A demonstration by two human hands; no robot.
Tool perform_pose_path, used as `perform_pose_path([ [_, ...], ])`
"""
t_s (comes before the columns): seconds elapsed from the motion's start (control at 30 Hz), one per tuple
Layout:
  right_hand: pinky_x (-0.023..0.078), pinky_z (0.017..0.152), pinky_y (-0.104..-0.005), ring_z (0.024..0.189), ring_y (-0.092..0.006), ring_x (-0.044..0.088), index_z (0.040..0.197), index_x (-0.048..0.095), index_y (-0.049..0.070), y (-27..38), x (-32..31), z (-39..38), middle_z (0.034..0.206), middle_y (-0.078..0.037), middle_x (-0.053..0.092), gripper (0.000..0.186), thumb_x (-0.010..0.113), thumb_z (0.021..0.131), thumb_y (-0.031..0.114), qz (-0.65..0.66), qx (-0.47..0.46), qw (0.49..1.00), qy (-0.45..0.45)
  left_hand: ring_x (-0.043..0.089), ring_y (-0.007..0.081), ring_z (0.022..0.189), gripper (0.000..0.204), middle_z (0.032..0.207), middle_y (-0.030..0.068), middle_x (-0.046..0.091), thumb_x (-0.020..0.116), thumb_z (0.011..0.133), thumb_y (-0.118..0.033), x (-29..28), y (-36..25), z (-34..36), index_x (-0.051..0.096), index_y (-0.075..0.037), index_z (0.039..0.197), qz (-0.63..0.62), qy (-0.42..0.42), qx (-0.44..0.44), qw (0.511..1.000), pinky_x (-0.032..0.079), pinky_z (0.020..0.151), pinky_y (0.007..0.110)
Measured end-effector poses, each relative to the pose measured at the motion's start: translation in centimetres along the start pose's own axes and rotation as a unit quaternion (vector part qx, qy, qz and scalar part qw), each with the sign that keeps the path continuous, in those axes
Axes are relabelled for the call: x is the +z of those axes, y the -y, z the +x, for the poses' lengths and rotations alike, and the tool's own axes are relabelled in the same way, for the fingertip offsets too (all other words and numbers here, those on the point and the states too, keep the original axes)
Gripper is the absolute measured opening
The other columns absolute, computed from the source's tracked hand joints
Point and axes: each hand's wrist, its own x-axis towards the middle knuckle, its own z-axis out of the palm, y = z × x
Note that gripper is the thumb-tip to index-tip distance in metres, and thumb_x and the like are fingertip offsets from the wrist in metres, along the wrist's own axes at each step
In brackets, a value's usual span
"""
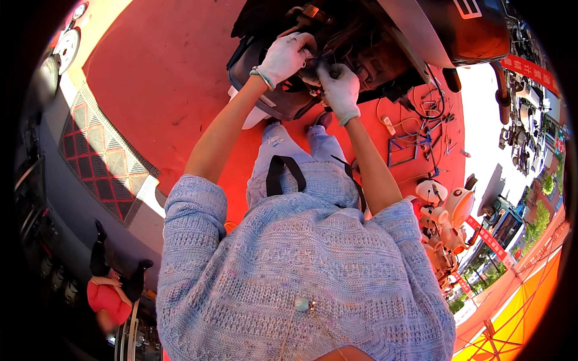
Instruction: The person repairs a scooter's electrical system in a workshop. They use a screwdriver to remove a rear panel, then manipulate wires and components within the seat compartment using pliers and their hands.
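Note:
My left hand (286,58), in a white glove with a greenish cuff, is closed with its fingers curled inward at the opened-up dark body of a scooter-like vehicle (256,67). Close on its right, my right hand (341,91), gloved the same way, has thumb and fingers pressed together. Between the fingertips lies a small dark part, too shaded to name. Dark wires and exposed mechanical parts (367,51) surround both hands. An orange-brown part (311,12) shows just beyond the left hand.
On the red floor (162,66), tools and cables (430,123) lie right of the vehicle beside a blue frame-like piece (402,149). Orange-and-white scooters (448,210) stand at the right. A person in a red top (108,298) sits at the lower left.

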Motion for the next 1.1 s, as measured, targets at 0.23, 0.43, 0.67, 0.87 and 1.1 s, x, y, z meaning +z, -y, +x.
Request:
perform_pose_path([
  [0.23, 0.049, 0.072, -0.0391, 0.080, -0.0325, 0.065, 0.096, 0.061, 0.002, 0.5, 0.8, -0.3, 0.079, -0.016, 0.067, 0.040, 0.067, 0.071, 0.034, -0.123, -0.040, 0.991, -0.041, 0.066, 0.0213, 0.070, 0.012, 0.082, 0.0082, 0.063, 0.055, 0.081, -0.009, 0.4, 0.5, 0.5, 0.062, -0.007, 0.090, 0.071, -0.034, 0.108, 0.991, 0.050, 0.065, 0.031],
  [0.43, 0.050, 0.064, -0.0338, 0.069, -0.0269, 0.065, 0.093, 0.060, 0.001, -0.6, 1.2, 0.4, 0.074, -0.013, 0.066, 0.029, 0.065, 0.073, 0.020, -0.013, -0.020, 1.000, -0.015, 0.064, 0.0252, 0.076, 0.015, 0.084, 0.0096, 0.062, 0.059, 0.079, -0.013, 0.9, 0.4, 0.5, 0.064, -0.007, 0.091, 0.055, -0.045, 0.061, 0.996, 0.049, 0.070, 0.033],
  [0.67, 0.034, 0.035, -0.0232, 0.041, -0.0092, 0.049, 0.086, 0.061, -0.001, 0.0, 1.0, -0.3, 0.064, -0.005, 0.062, 0.015, 0.065, 0.078, 0.011, 0.333, 0.055, 0.940, 0.053, 0.060, 0.0264, 0.085, 0.017, 0.088, 0.0087, 0.062, 0.061, 0.078, -0.016, 0.1, 0.5, 0.4, 0.064, -0.008, 0.092, 0.031, -0.013, 0.069, 0.997, 0.047, 0.077, 0.034],
  [0.87, 0.044, 0.049, -0.0217, 0.057, -0.0084, 0.057, 0.084, 0.058, -0.004, 0.4, 1.1, -0.7, 0.073, -0.007, 0.062, 0.025, 0.070, 0.077, 0.017, 0.239, 0.008, 0.971, 0.005, 0.059, 0.0275, 0.088, 0.017, 0.090, 0.0088, 0.060, 0.061, 0.079, -0.017, 0.1, 0.1, 0.3, 0.065, -0.008, 0.093, 0.088, -0.016, 0.111, 0.990, 0.046, 0.078, 0.036],
  [1.1, 0.040, 0.039, -0.0252, 0.045, -0.0105, 0.051, 0.083, 0.059, -0.003, 5.1, 0.0, -1.3, 0.063, -0.005, 0.059, 0.035, 0.073, 0.077, 0.028, 0.161, 0.104, 0.981, -0.001, 0.060, 0.0263, 0.088, 0.012, 0.085, 0.0075, 0.060, 0.059, 0.078, -0.016, 0.6, 0.4, 0.4, 0.065, -0.011, 0.087, 0.093, -0.042, 0.097, 0.990, 0.046, 0.078, 0.035],
])
